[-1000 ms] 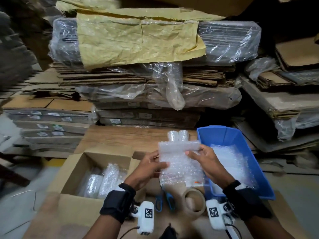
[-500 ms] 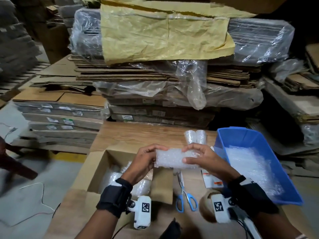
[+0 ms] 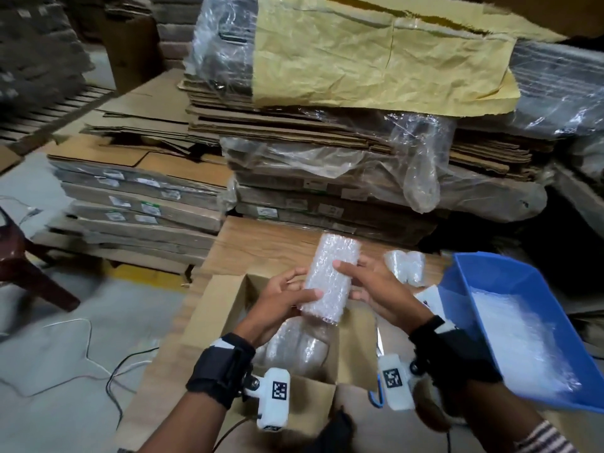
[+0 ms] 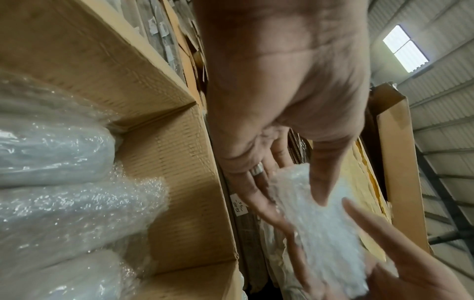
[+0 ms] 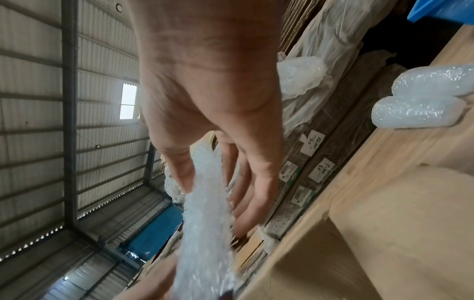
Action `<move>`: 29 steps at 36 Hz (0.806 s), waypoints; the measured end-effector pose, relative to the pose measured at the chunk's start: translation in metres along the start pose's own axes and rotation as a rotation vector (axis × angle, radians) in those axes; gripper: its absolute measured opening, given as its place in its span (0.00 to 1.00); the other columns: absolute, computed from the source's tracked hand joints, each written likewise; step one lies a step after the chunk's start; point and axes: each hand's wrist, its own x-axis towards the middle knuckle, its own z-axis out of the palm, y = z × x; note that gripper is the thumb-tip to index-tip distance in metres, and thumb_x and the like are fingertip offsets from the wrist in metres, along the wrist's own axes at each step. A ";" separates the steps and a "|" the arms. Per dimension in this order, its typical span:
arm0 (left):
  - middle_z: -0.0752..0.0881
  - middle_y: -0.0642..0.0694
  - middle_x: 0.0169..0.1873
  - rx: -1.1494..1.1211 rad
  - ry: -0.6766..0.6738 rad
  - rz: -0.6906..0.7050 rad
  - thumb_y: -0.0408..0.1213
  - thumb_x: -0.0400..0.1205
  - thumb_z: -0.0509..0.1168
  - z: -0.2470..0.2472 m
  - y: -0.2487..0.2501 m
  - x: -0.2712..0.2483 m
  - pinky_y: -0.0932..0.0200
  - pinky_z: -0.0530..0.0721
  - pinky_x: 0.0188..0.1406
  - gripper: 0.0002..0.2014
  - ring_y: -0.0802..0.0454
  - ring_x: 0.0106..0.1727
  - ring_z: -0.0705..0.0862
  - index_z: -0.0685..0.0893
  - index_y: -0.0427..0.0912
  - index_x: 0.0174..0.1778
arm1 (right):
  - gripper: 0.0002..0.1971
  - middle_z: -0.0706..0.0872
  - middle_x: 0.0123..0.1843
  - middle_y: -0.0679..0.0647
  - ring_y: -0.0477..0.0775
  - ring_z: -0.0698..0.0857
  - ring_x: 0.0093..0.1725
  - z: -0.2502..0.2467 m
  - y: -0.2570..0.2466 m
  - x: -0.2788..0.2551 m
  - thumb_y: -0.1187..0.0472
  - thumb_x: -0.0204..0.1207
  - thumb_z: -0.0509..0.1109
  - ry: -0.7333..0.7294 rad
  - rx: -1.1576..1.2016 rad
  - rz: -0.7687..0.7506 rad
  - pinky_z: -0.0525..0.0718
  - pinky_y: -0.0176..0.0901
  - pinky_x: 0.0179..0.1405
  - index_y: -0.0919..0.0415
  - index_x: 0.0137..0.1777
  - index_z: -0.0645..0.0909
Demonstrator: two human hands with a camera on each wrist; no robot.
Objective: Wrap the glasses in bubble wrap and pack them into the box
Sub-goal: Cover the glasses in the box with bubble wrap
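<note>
Wrapped glass [image 3: 330, 278] held over open box [image 3: 209, 317].
Left hand [image 3: 277, 305] and right hand [image 3: 376, 289] both curled round mid-body. Light, fragile, slick wrap; grip centre, not loose ends.

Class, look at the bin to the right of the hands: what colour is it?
The bin is bright blue, seen best in the head view.

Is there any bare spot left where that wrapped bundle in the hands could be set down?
Bare wood shows on the table beyond the cardboard box, left of the two wrapped glasses. The box already holds wrapped bundles; its far end, under the held bundle, looks open. The blue bin is filled with bubble wrap.
</note>
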 end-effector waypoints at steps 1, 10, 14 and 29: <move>0.90 0.33 0.62 -0.011 0.015 0.009 0.25 0.79 0.76 -0.002 0.001 -0.001 0.31 0.85 0.67 0.28 0.31 0.63 0.89 0.77 0.38 0.74 | 0.18 0.91 0.65 0.58 0.60 0.90 0.64 0.006 0.004 0.001 0.62 0.83 0.73 -0.005 0.000 0.005 0.86 0.62 0.66 0.58 0.71 0.81; 0.91 0.38 0.60 0.087 0.108 0.059 0.40 0.85 0.71 -0.025 0.001 0.001 0.49 0.90 0.56 0.16 0.42 0.57 0.91 0.82 0.50 0.69 | 0.16 0.92 0.63 0.55 0.59 0.91 0.62 0.027 0.014 -0.003 0.65 0.88 0.66 0.018 -0.177 -0.042 0.90 0.56 0.59 0.60 0.74 0.79; 0.89 0.33 0.55 0.124 0.194 0.157 0.31 0.85 0.70 -0.026 0.001 0.007 0.55 0.90 0.50 0.14 0.44 0.51 0.89 0.83 0.43 0.66 | 0.18 0.92 0.62 0.57 0.59 0.92 0.61 0.032 0.012 -0.005 0.64 0.86 0.69 0.011 -0.213 -0.073 0.91 0.55 0.57 0.61 0.75 0.80; 0.92 0.34 0.52 0.090 -0.002 0.106 0.40 0.84 0.74 -0.030 0.001 0.007 0.55 0.87 0.41 0.16 0.48 0.43 0.87 0.83 0.39 0.65 | 0.14 0.93 0.56 0.62 0.60 0.92 0.58 0.042 0.020 0.001 0.69 0.82 0.72 0.080 -0.123 0.051 0.89 0.54 0.60 0.62 0.67 0.82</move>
